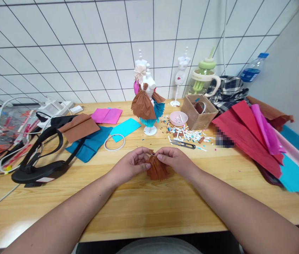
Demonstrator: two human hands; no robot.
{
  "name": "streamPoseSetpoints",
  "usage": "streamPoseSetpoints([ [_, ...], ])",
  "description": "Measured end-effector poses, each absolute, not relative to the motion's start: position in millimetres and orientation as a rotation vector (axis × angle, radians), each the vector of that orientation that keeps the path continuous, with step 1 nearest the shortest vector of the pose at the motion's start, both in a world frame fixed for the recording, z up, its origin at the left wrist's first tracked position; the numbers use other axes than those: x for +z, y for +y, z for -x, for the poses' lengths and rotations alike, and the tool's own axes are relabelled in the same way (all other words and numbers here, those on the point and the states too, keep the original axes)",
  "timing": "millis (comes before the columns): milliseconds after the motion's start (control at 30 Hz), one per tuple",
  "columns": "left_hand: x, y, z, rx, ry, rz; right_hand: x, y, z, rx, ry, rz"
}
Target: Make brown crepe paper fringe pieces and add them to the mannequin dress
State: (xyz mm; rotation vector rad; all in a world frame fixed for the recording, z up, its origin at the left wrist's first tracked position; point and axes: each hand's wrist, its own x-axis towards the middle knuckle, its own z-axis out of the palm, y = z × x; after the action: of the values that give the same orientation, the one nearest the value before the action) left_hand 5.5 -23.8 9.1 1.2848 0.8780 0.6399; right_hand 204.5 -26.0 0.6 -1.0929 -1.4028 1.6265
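Observation:
A gathered piece of brown crepe paper fans out downward just above the wooden table, pinched at its narrow top. My left hand grips its left side with thumb and fingers. From the right, my right hand pinches the same paper near the gather. Beyond my hands stands a small white mannequin dressed in brown and teal gathered paper. Close behind it is another mannequin with a cream paper rosette. Thread snips lie beyond my right hand.
Paper scraps surround a pink bowl and a cardboard box. A bare mannequin and a green-lidded jug stand behind. Red paper sheets lie right. Left are a tape ring, folded teal paper and a black headset strap.

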Motion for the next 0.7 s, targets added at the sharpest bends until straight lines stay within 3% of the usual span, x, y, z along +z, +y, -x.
streamPoseSetpoints([
  [700, 9.3, -22.9, 2.3, 0.667, 1.029, -1.64, 2.6, -16.9, -207.0, 1.638, -1.168, 1.119],
])
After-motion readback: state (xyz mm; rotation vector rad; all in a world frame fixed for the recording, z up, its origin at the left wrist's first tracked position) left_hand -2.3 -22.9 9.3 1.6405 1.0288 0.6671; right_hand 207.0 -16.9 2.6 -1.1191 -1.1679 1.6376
